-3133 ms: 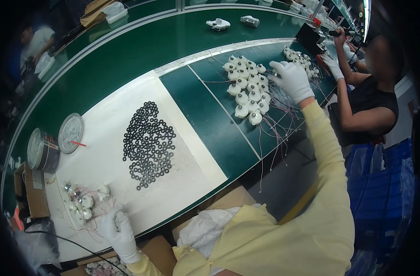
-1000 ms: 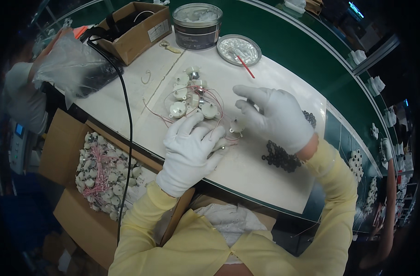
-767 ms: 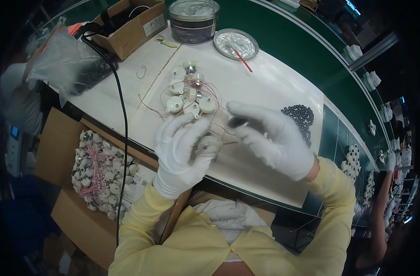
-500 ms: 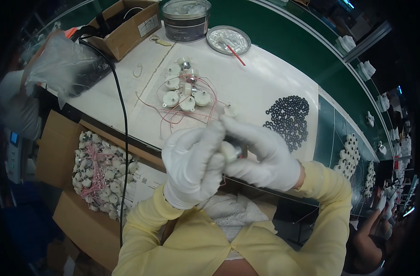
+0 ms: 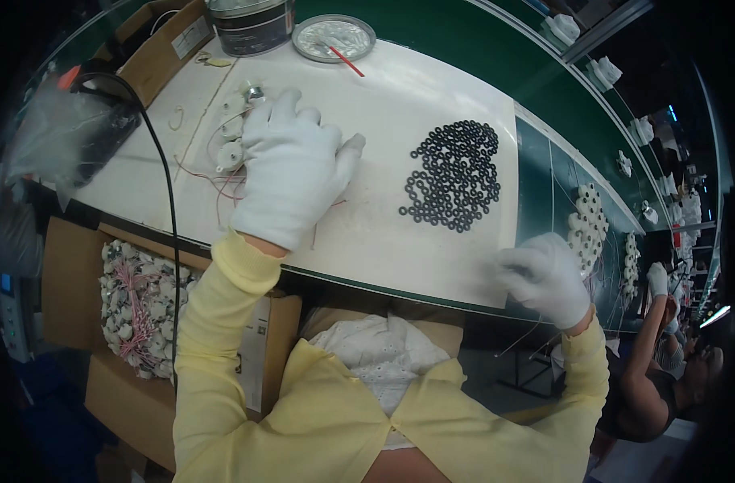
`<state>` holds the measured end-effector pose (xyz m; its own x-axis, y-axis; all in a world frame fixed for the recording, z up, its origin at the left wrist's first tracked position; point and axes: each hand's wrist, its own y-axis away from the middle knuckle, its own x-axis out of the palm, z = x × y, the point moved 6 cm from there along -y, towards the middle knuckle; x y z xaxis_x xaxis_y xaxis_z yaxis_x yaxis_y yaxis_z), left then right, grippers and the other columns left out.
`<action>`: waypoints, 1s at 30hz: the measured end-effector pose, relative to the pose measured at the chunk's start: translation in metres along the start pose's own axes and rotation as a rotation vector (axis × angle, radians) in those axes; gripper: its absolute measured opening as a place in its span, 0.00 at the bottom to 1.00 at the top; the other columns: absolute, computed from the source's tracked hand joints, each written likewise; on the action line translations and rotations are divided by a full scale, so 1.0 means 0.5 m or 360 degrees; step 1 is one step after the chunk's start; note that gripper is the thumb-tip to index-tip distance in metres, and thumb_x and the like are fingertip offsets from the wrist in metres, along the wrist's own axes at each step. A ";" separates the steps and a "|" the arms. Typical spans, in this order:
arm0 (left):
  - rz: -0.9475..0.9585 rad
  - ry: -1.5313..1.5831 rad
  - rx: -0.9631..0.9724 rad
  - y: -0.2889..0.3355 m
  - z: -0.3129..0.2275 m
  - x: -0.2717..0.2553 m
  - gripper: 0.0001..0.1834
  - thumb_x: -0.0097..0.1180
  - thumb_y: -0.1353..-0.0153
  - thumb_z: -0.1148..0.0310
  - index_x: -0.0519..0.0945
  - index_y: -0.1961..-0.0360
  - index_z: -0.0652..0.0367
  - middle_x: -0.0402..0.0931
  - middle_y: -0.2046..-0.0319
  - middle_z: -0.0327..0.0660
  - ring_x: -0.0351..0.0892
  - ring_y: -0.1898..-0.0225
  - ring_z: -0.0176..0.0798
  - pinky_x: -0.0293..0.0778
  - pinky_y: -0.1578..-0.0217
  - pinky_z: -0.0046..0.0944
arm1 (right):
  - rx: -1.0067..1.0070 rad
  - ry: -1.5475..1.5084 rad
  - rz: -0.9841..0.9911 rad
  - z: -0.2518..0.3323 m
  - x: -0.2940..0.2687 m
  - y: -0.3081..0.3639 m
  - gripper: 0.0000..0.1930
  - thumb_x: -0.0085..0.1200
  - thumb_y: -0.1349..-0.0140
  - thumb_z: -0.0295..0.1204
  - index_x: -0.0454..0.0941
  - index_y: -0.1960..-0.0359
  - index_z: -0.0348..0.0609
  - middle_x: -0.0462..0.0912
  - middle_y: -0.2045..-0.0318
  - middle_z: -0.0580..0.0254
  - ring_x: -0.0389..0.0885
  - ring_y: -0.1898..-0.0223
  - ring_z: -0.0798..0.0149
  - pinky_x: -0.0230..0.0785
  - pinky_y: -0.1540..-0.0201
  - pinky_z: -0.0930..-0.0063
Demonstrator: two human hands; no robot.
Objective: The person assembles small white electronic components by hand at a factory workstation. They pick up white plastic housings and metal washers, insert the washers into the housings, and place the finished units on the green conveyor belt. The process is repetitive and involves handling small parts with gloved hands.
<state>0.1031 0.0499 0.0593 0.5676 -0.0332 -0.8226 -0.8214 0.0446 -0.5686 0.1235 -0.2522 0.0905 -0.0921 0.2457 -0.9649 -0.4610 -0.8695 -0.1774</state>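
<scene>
My left hand, in a white glove, reaches over a group of small white motors with pink wires at the left of the table. Its fingers and thumb are apart, and it covers most of that group. At the table's right end my right hand, also gloved, hovers by the green belt, close to a row of white motors lying there. The fingers of that hand look bent but are smeared by motion, so whether they hold anything is unclear.
Many black rings lie spread on the white tabletop. Behind them are a silver lid with a red stick and a dark tub. An open carton of motors stands at left, crossed by a black cable. A co-worker sits far right.
My hands were together around a white motor and have parted. The left went to the motor group, the right to the belt. The view has shifted, moving the table contents left and up.
</scene>
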 end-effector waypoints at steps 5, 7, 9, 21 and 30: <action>0.0119 0.0134 0.0134 0.015 -0.053 -0.009 0.11 0.66 0.42 0.63 0.85 0.60 0.53 0.82 0.68 0.41 0.81 0.49 0.54 0.70 0.46 0.54 | -0.0212 0.0460 0.0134 -0.002 0.033 0.018 0.13 0.68 0.43 0.35 0.82 0.57 0.56 0.77 0.63 0.70 0.78 0.64 0.62 0.66 0.60 0.64; 0.0099 0.0155 0.0195 0.023 -0.066 -0.024 0.12 0.67 0.43 0.63 0.84 0.58 0.52 0.82 0.67 0.41 0.80 0.49 0.54 0.70 0.46 0.55 | -0.0221 0.0469 0.0069 -0.005 0.031 0.011 0.14 0.68 0.43 0.36 0.81 0.56 0.55 0.77 0.63 0.69 0.78 0.64 0.62 0.66 0.60 0.64; 0.0089 0.0187 0.0193 0.032 -0.078 -0.025 0.15 0.68 0.45 0.64 0.84 0.56 0.50 0.81 0.65 0.40 0.80 0.48 0.54 0.70 0.45 0.55 | -0.0009 0.0277 0.0066 -0.001 0.027 -0.007 0.15 0.67 0.42 0.37 0.81 0.53 0.53 0.79 0.63 0.67 0.78 0.65 0.60 0.67 0.60 0.64; 0.0097 0.0420 0.0122 0.100 -0.062 -0.024 0.18 0.69 0.49 0.65 0.84 0.55 0.51 0.79 0.64 0.40 0.78 0.47 0.54 0.69 0.42 0.57 | 0.1138 -0.1704 0.0015 -0.092 0.099 0.031 0.18 0.50 0.23 0.31 0.72 0.36 0.39 0.78 0.63 0.68 0.72 0.70 0.77 0.66 0.66 0.82; -0.0096 0.0494 0.0035 0.106 -0.053 -0.018 0.18 0.71 0.52 0.66 0.84 0.58 0.51 0.77 0.67 0.39 0.78 0.52 0.52 0.73 0.51 0.53 | 0.1095 -0.1548 0.0126 -0.086 0.103 -0.003 0.20 0.53 0.27 0.26 0.69 0.35 0.40 0.80 0.59 0.66 0.76 0.65 0.74 0.71 0.62 0.79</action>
<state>0.0528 0.0262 0.0367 0.5684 -0.3395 -0.7495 -0.7835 0.0549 -0.6190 0.1575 -0.2567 0.0328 -0.6346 0.6814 -0.3646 -0.7728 -0.5575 0.3031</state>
